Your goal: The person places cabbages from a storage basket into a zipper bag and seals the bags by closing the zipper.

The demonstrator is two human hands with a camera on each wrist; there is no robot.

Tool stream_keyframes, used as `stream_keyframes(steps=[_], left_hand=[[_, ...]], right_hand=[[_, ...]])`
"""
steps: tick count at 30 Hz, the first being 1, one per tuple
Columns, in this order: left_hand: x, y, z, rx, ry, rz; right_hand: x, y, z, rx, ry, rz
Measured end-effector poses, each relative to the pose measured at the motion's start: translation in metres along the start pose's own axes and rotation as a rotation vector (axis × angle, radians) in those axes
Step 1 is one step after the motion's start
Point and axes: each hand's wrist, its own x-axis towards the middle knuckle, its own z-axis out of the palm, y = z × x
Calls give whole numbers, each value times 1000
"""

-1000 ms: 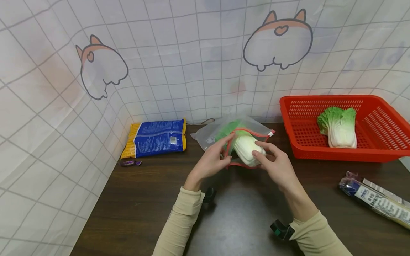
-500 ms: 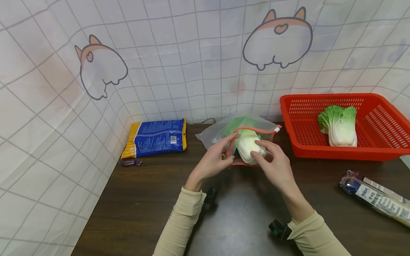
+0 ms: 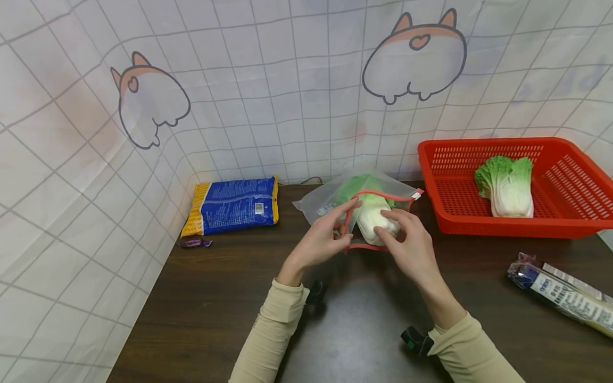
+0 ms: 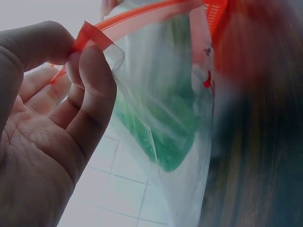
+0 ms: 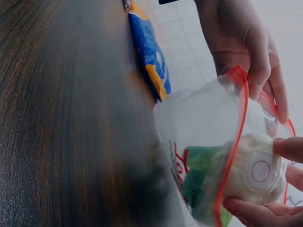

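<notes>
A small purple sweet [image 3: 193, 243] lay at the far left of the dark wooden counter [image 3: 201, 314], close to a white wall cloth [image 3: 268, 96] printed with a grid and two cartoon animals. Just behind the sweet, a blue packet [image 3: 234, 206] with yellow ends lay flat, its barcode facing up. Toward the middle, a person in beige sleeves worked with both hands: the left hand [image 3: 322, 240] pinched the red-edged mouth of a clear bag [image 3: 316, 205] between thumb and fingers. Inside the bag sat a cabbage [image 3: 375, 223], its green leaves deep in the plastic and its pale, round base at the opening. The right hand [image 3: 413, 249] gripped that base, fingers on one side and thumb on the other. The bag's white slider [image 3: 416, 195] stood at its right corner, near a red basket [image 3: 512, 230]. A second cabbage [image 3: 511, 194] rested in the basket, leaves toward the wall cloth. At the far right, in front of the basket, a long printed package [image 3: 560, 292] lay slantwise on the counter.
</notes>
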Motion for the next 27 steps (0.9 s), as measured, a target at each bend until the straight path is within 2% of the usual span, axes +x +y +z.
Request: stream_keyframes(steps=[13, 17, 20, 24, 27], left_hand=[[0, -2, 1, -4, -8, 4], [0, -2, 2, -41, -10, 14], [0, 0, 1, -69, 8, 6], [0, 2, -2, -74, 69, -36], [-1, 1, -7, -87, 110, -48]], right_hand=[[-1, 2, 0, -11, -14, -20], [-1, 2, 1, -18, 0, -35], [-2, -2, -3, -60, -83, -82], [-3, -14, -22, -64, -236, -130], [1, -17, -42, 55, -256, -84]])
